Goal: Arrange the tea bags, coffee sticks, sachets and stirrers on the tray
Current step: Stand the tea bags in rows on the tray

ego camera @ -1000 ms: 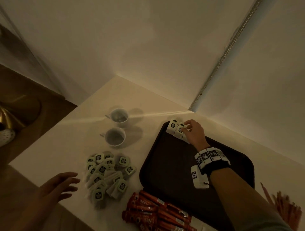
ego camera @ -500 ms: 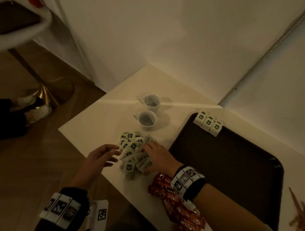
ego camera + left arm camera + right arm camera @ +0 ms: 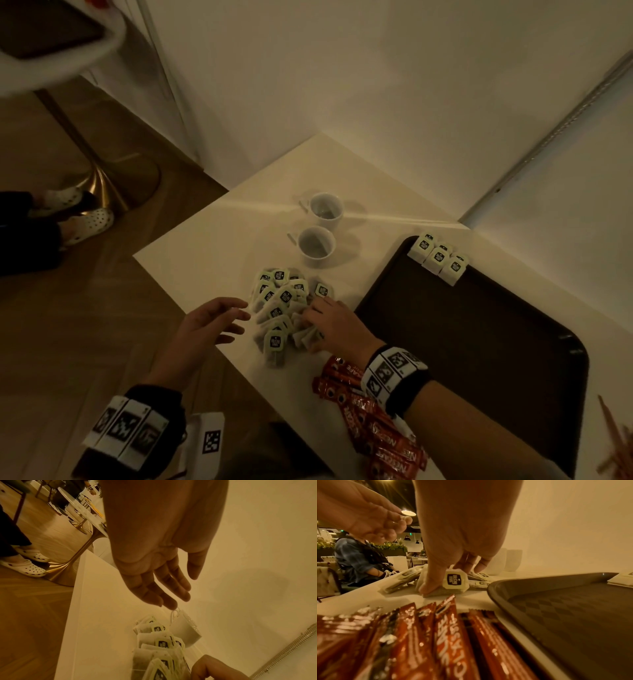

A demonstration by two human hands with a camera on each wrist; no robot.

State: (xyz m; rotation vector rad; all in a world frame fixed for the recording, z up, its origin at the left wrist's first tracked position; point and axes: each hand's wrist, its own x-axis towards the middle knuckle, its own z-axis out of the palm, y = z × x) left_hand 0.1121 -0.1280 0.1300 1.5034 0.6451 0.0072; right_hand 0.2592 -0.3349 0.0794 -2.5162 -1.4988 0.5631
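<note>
Head view, from left to right: the left hand (image 3: 205,322) hovers over the edge of the surface (image 3: 219,246) with fingers spread and relaxed, holding nothing. Just beside it lies the loose pile of tea bags (image 3: 281,305), near 2 white cups (image 3: 317,241). The right hand (image 3: 332,322) sits on the pile's right side; the right wrist view shows its thumb and fingers pinching a tea bag (image 3: 453,580). Red coffee sticks (image 3: 373,425) lie below its wrist. On the dark tray (image 3: 479,342), 3 tea bags (image 3: 438,258) stand in the far-left corner. Stirrers (image 3: 616,442) lie at the right edge.
</note>
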